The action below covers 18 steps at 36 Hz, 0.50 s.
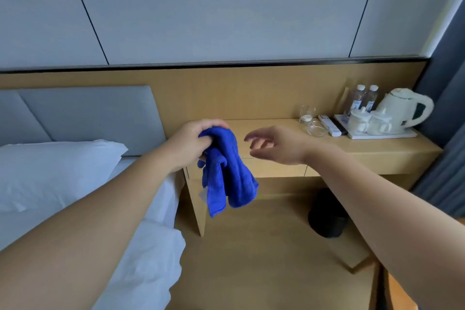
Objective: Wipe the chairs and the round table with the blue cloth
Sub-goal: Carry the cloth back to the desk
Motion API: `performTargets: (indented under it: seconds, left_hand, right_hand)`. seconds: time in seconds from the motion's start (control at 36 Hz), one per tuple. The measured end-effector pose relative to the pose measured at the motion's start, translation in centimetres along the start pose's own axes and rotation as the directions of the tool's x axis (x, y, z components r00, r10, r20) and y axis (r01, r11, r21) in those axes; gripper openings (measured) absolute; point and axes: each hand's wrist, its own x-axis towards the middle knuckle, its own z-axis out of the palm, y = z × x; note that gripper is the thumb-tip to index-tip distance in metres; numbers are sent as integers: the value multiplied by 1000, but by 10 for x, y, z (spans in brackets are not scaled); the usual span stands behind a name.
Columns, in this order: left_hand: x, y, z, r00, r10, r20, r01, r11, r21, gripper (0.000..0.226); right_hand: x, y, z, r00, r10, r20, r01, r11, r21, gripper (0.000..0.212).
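Note:
My left hand (191, 143) grips the top of a bunched blue cloth (226, 173), which hangs down in folds in mid-air in front of a wooden desk. My right hand (274, 145) hovers just to the right of the cloth, fingers loosely spread and holding nothing, a small gap from the fabric. No chair or round table shows clearly; only an orange-brown edge (397, 292) appears at the bottom right corner.
A wall-mounted wooden desk (377, 151) carries a white kettle (405, 108), two cups, two water bottles (364, 97), a glass, an ashtray and a remote on the right. A black bin (327, 216) stands under it. A bed with white pillow (55, 171) lies left. Grey curtain hangs right.

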Motion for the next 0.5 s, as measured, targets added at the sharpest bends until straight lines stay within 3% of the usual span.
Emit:
performTargets:
  seconds: [0.08, 0.14, 0.19, 0.28, 0.33, 0.39, 0.44, 0.5]
  left_hand:
    - [36, -9, -18, 991, 49, 123, -50, 999, 6, 58]
    - [60, -14, -30, 976, 72, 208, -74, 997, 3, 56]
    - [85, -21, -42, 962, 69, 265, -72, 997, 0, 54]
    - [123, -34, -61, 947, 12, 320, 27, 993, -116, 40]
    - [148, -46, -71, 937, -42, 346, 116, 974, -195, 31]
    - [172, -63, -75, 938, -90, 335, 132, 986, -106, 30]
    - [194, -84, -74, 950, -143, 277, 129, 989, 70, 51]
    - [212, -103, -72, 957, -186, 222, 153, 975, 161, 57]
  right_hand:
    - [53, 22, 0, 998, 65, 11, -65, 992, 106, 78]
    - [87, 31, -2, 997, 58, 54, -65, 988, 140, 87]
    - [117, 37, -7, 995, 68, 80, -78, 987, 138, 77]
    - [152, 46, -15, 990, 118, 82, -124, 989, 79, 31]
    - [171, 50, -16, 991, 132, 28, -133, 990, 34, 23]
    - [187, 51, -14, 987, 161, -11, -161, 987, 2, 25]
    - [200, 56, -13, 978, 208, 7, -207, 977, -42, 24]
    - [212, 67, -15, 968, 245, 50, -243, 969, -52, 22]
